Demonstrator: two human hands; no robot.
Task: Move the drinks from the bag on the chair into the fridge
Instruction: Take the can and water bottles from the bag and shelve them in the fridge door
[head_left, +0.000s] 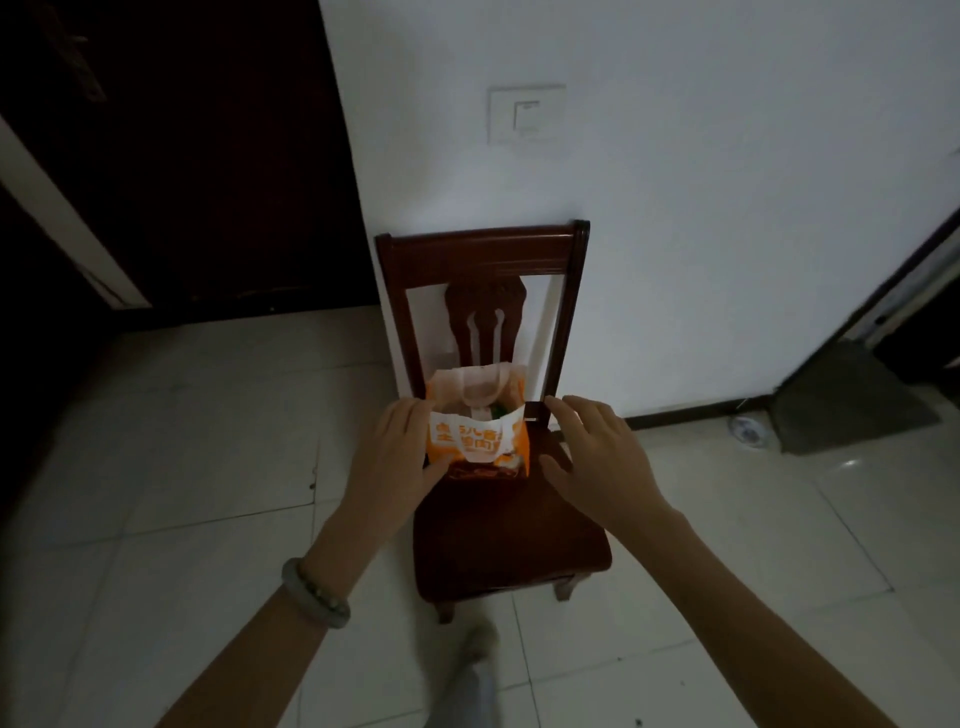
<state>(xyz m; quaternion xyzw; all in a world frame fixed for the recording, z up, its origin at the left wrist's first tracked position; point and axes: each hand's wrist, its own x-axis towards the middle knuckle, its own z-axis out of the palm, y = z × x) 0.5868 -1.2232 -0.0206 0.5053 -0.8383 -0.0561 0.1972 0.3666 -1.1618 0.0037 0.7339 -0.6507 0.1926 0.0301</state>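
Foreground: two bare forearms are reaching forward over a pale tiled floor (171, 467). A grey-green bangle (316, 594) and a bead bracelet are sitting on the left wrist. A blurred shoe (477, 644) is showing just below the chair's front edge.

Left hand (396, 451): it is resting against the left side of the bag, the thumb lying along the bag's lower left corner. Its fingers are lying loosely extended and together, not closing on anything that can be seen.

Right hand (592, 451): it is hovering over the seat just right of the bag, apart from it. Its fingers (574, 410) are spreading wide, holding nothing.

Bag (478, 441): orange and white, printed with large characters, it is standing upright at the back of the seat with its mouth open. Two white handles (485, 338) are rising against the chair's back splat. Something green (500, 410) is peeking from the opening; the contents are otherwise too dim to identify.

Chair (511, 540): dark red-brown wood, it is standing with its back against the wall.

Background: a white wall (727, 182) is carrying a switch plate (525, 114). A dark door (197, 156) is standing to the left. A dark mat (847, 400) and a small round patterned object (746, 429) are lying on the floor to the right.
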